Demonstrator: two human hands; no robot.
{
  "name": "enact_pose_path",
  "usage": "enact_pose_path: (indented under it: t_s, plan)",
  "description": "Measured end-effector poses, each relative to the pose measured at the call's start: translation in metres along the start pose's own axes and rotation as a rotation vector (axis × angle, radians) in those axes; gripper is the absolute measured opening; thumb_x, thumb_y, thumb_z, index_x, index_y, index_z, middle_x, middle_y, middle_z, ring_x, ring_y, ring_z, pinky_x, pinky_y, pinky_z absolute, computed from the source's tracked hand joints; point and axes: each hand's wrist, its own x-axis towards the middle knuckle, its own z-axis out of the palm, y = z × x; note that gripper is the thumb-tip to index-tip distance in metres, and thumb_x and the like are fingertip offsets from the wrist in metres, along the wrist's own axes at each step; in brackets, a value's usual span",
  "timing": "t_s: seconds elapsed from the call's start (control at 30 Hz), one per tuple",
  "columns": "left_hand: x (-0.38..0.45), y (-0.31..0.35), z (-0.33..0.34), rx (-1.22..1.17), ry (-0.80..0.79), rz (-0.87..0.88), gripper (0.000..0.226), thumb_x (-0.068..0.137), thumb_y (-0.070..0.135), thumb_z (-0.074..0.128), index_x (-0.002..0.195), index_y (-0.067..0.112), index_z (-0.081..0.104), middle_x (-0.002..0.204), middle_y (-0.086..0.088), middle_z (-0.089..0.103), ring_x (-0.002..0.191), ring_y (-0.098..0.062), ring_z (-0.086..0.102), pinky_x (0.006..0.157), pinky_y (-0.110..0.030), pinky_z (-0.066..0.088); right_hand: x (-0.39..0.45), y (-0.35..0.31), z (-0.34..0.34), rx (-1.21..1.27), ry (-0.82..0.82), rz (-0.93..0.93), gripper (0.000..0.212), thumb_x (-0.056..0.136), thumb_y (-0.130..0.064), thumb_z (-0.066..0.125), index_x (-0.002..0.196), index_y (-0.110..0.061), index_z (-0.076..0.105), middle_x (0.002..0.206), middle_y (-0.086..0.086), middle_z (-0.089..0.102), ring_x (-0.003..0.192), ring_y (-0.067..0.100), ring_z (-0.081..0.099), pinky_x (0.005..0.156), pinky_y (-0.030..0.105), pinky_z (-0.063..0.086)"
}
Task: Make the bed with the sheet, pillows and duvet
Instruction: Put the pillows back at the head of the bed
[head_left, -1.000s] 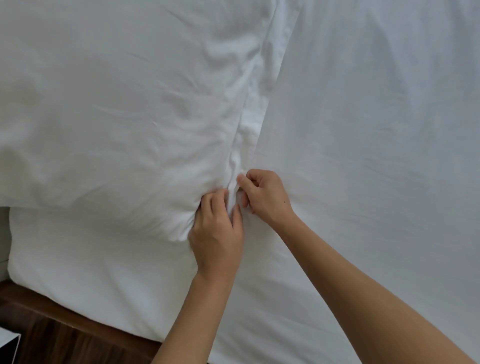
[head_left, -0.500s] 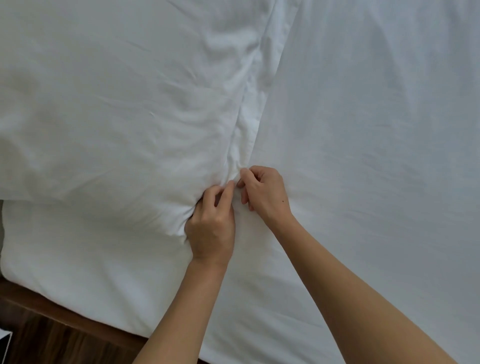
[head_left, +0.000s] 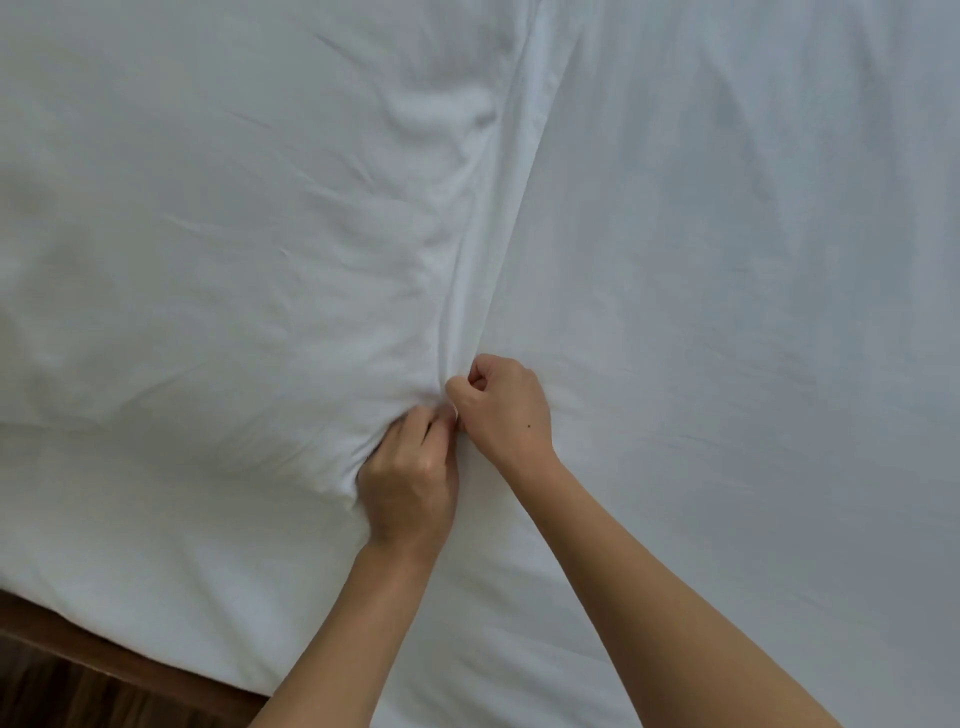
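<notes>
2 hands meet at the near corner of a white pillow (head_left: 234, 249), side by side and touching. The left hand (head_left: 410, 488) has its fingers curled into the bunched corner of the pillowcase, gripping a fold of the cloth, with creases fanning up and to the left from that grip. The right hand (head_left: 501, 402) is curled just beside it on the right, thumb and forefinger pinching the loose flap (head_left: 467, 312) of fabric that runs along the pillow's open end. That flap climbs from the hands as a narrow pleated band toward the top of the view, marking the pillow's right edge. The pillow spreads up and to the left of both hands and lies on the white sheet (head_left: 727, 312), its near edge a straight line running left from the left hand. Right of the flap the sheet stretches flat and only faintly creased to the right border, giving wide room on that side. Below the pillow's near edge a strip of sheet-covered mattress (head_left: 156, 545) shows, and its rounded edge slants down to the right, meeting the left forearm. Beyond that edge, in the lower left corner, lies a dark wooden bed frame (head_left: 104, 660), close beside the left forearm.
</notes>
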Motion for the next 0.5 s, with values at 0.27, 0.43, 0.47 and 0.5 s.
enact_pose_path:
  t_s: [0.27, 0.43, 0.47, 0.5]
  plan:
    - [0.043, 0.0, -0.005, -0.127, -0.338, 0.149, 0.031, 0.088, 0.028, 0.047, 0.061, 0.014, 0.052, 0.057, -0.001, 0.051, 0.044, -0.021, 0.051, 0.039, -0.026, 0.034, 0.06, -0.037, -0.034, 0.061, 0.076, 0.007, 0.041, 0.087, -0.027, 0.056, 0.055, -0.015, 0.033, 0.049, -0.002, 0.037, 0.049, 0.014, 0.033, 0.05, 0.03, 0.028]
    - [0.109, 0.034, 0.008, -0.109, -0.237, 0.149, 0.011, 0.079, 0.006, 0.059, 0.086, 0.01, 0.067, 0.077, -0.005, 0.059, 0.057, -0.023, 0.056, 0.043, -0.03, 0.043, 0.135, -0.074, -0.09, -0.058, 0.138, -0.062, 0.03, 0.09, -0.027, 0.052, 0.071, -0.005, 0.059, 0.064, 0.005, 0.063, 0.06, 0.018, 0.055, 0.059, 0.032, 0.044]
    - [0.126, 0.04, 0.013, -0.123, -0.19, 0.169, 0.02, 0.078, 0.005, 0.059, 0.096, 0.009, 0.069, 0.087, -0.007, 0.063, 0.066, -0.025, 0.06, 0.05, -0.032, 0.048, 0.149, -0.08, -0.101, -0.043, 0.147, -0.063, 0.025, 0.089, -0.027, 0.053, 0.074, -0.009, 0.064, 0.07, 0.001, 0.068, 0.067, 0.018, 0.062, 0.066, 0.033, 0.05]
    - [0.145, 0.044, 0.02, -0.133, -0.162, 0.172, 0.03, 0.079, 0.004, 0.059, 0.107, 0.008, 0.068, 0.101, -0.011, 0.064, 0.082, -0.028, 0.062, 0.063, -0.035, 0.053, 0.163, -0.086, -0.111, -0.005, 0.161, -0.052, 0.02, 0.087, -0.025, 0.053, 0.075, -0.015, 0.067, 0.072, -0.002, 0.07, 0.072, 0.017, 0.066, 0.073, 0.035, 0.054]
